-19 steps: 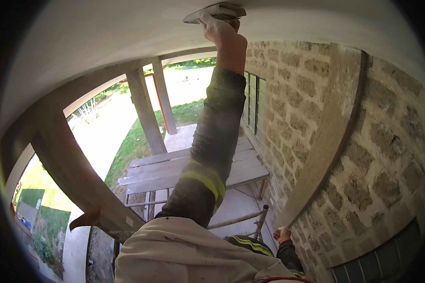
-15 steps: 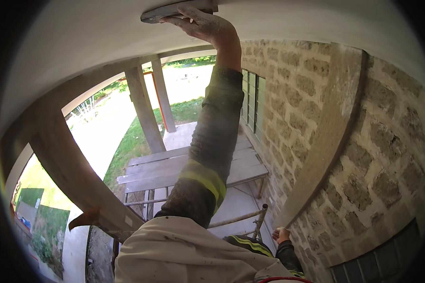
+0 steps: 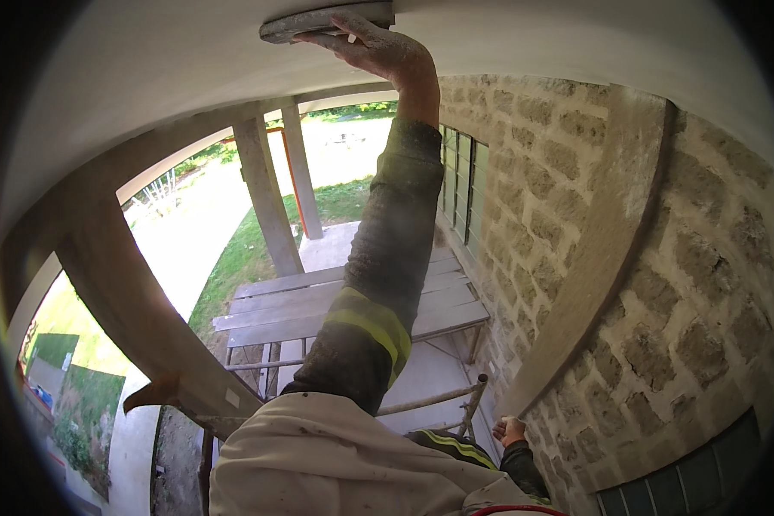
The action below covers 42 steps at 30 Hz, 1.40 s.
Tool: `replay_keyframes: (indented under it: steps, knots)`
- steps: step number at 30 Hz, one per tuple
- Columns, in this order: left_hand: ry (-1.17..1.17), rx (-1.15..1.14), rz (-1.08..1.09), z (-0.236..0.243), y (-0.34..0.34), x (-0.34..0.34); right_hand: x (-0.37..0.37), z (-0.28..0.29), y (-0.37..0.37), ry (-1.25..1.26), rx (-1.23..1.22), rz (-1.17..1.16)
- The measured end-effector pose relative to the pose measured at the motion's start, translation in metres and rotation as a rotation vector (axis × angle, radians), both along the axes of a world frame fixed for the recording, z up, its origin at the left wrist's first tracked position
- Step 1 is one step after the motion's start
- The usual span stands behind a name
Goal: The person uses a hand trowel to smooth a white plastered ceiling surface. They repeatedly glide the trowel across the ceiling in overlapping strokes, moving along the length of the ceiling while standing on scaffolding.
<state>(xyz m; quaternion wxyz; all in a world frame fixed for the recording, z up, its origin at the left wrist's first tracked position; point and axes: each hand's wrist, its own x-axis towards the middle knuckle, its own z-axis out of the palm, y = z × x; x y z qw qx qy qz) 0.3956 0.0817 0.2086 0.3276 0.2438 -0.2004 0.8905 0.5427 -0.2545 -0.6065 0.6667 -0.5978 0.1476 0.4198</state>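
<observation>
Pale ceiling (image 3: 172,86) over an open-sided porch, with a flat grey tool (image 3: 301,23) raised to it

Along its left side the ceiling meets a concrete beam (image 3: 146,152) carried on columns (image 3: 268,198); along its right side it meets a block wall (image 3: 563,202) with a pilaster (image 3: 606,232) and a window (image 3: 464,185). The tool lies up at the ceiling, well apart from the beam's edge and from the top edge of the wall, so a broad stretch of ceiling lies open to its left and another to its right.

The person's left hand (image 3: 377,52) reaches up from a dark sleeve (image 3: 389,232) with a yellow band, its wrist bent. Its fingers are closed around the tool, which they hold from below; how much of the tool's face touches the ceiling cannot be told.

Low on the right, the right hand (image 3: 509,430) is near the wall, its fingers curled in; whether they have hold of anything cannot be told.

Below the raised arm, a plank platform (image 3: 271,310) runs crosswise, its right edge close to the wall and its left edge near a strip of grass (image 3: 221,288). A metal rail (image 3: 426,400) stands nearer the person, beyond the beige cloth (image 3: 318,456).
</observation>
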Motion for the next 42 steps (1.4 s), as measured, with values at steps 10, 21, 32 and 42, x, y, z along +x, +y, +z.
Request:
replay_keyframes:
  steps: [10,21,32,42]
  knots:
    - [-0.039,0.09,0.048,-0.002,-0.057,0.004,0.0,0.005,-0.001,0.001,-0.017,0.01]
    - [-0.006,0.078,-0.049,-0.006,-0.066,0.024,0.002,0.004,0.002,0.026,-0.045,0.017]
    - [-0.073,0.139,-0.059,0.002,-0.024,0.021,-0.003,0.011,0.026,-0.052,0.016,0.098]
    - [0.199,-0.023,-0.452,-0.007,0.004,-0.005,-0.008,0.022,0.04,-0.088,-0.005,0.075]
